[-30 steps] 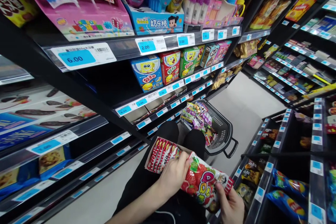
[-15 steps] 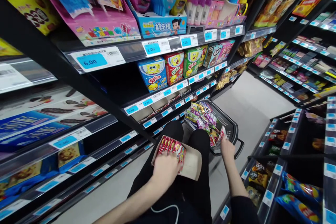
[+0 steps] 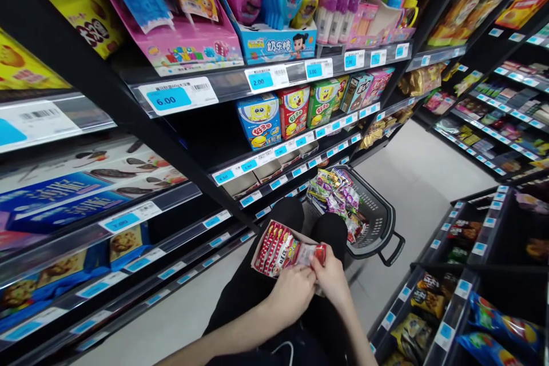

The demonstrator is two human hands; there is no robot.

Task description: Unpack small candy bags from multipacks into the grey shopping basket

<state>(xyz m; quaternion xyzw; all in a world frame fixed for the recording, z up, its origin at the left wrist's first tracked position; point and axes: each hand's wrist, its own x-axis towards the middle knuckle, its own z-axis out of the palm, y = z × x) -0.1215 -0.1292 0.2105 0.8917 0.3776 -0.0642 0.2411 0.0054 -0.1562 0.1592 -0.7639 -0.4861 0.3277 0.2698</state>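
On my lap rests an open cardboard box [image 3: 257, 257] with a row of red-and-white striped snack packets [image 3: 274, 249] standing in its left part. My left hand [image 3: 295, 289] is closed at the box's right part, its fingers at the lower edge of a red, partly clear snack packet [image 3: 306, 254]. The thumb and fingers of my right hand [image 3: 332, 277] pinch that same packet at its right end. Both hands meet there and hide part of the box. Beyond my knees, a dark grey shopping basket [image 3: 380, 220] on the floor holds a heap of colourful packets [image 3: 337, 191].
Shelves with price tags [image 3: 178, 96] rise on the left, carrying cartoon snack boxes [image 3: 259, 120] and a pink lollipop display [image 3: 189, 46]. A low rack with bagged snacks [image 3: 497, 320] stands close on the right. Pale floor [image 3: 412, 166] runs beyond the basket.
My right hand has come back from the basket to the box, beside my left hand. My left hand has shifted rightward off the striped packets. The view has turned slightly left.
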